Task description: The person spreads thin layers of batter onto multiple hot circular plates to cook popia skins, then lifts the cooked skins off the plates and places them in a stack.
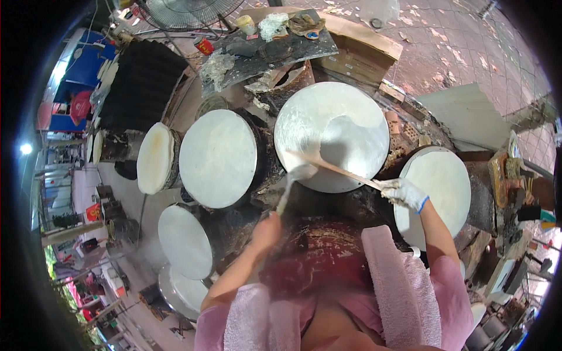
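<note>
My bare left hand (266,233) grips the handle of a pale ladle (301,172), its bowl at the lower left edge of the large round steel plate (345,120) in the centre. My gloved right hand (404,190) holds a thin wooden paddle (348,172), which lies across that plate with its tip toward the left. The plate has a wet, whitish film over part of it. Beside my right hand is a round white-covered disc (436,169). Another pale round disc (216,158) sits left of the centre plate.
More round discs (184,240) stand at my left. Behind are a cluttered board (269,52), a cardboard box (357,55), a fan (175,11) and perforated bricks (404,140). A tilted grey sheet (462,114) and wire fencing are at the right. A red-clad person (81,108) is far left.
</note>
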